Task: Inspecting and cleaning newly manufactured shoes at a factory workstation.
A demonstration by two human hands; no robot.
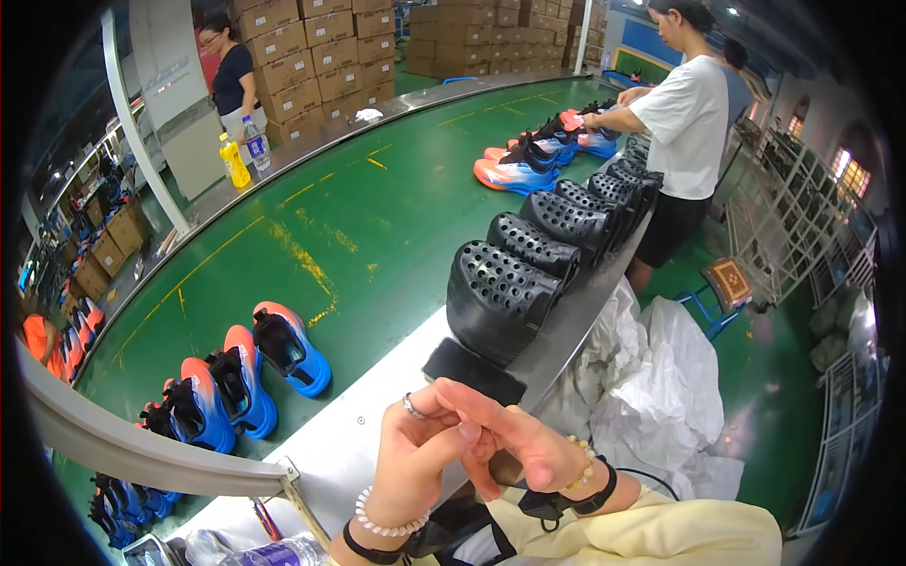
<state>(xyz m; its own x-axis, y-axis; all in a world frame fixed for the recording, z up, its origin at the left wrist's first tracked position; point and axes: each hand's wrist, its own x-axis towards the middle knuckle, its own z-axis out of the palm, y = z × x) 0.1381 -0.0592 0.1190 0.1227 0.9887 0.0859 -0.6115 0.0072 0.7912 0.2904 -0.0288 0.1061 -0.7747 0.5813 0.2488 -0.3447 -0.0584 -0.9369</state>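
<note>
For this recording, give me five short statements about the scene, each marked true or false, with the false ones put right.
1. The left hand and the right hand are touching. True.
2. The white coiled band is on the right wrist. False: it is on the left wrist.
3. A flat black object lies beside the nearest black perforated clog. True.
4. The yellow bottle stands to the right of the clear bottle with the purple cap. False: it stands to the left of it.
5. The orange-and-blue shoes nearest the hands are in the right hand's grasp. False: they rest on the green surface, away from both hands.
</note>
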